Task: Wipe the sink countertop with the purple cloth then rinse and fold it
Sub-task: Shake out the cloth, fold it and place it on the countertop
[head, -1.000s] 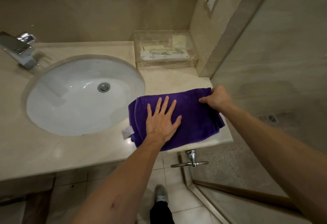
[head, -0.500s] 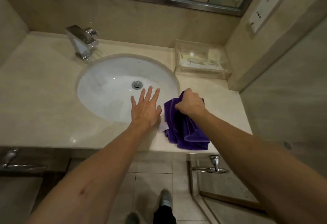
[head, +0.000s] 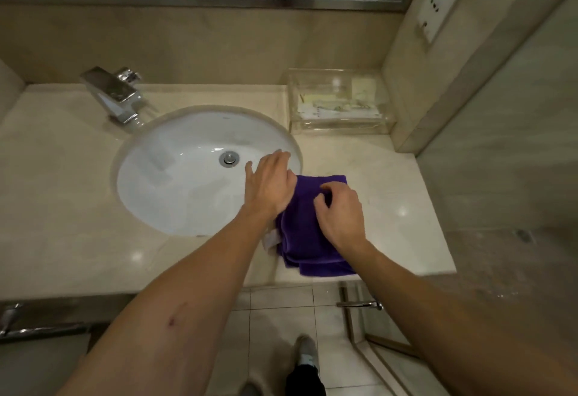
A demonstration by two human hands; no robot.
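Both hands work over the purple cloth (head: 308, 239), which lies folded in layers on the countertop (head: 68, 208) near its front edge, just right of the sink (head: 175, 176). The left hand (head: 270, 186) reaches forward, palm down, its fingers straight and close together over the sink's right rim; its heel seems to rest on the cloth's left edge, though contact is hard to judge. The right hand (head: 339, 211) sits on top of the cloth with fingers curled, pinching a fold of the fabric near its far edge. A white tag (head: 270, 239) pokes out at the cloth's left side. Behind, a clear box (head: 339, 101) stands in the back right corner, and the chrome faucet (head: 112, 92) stands at the back edge, left of the sink.
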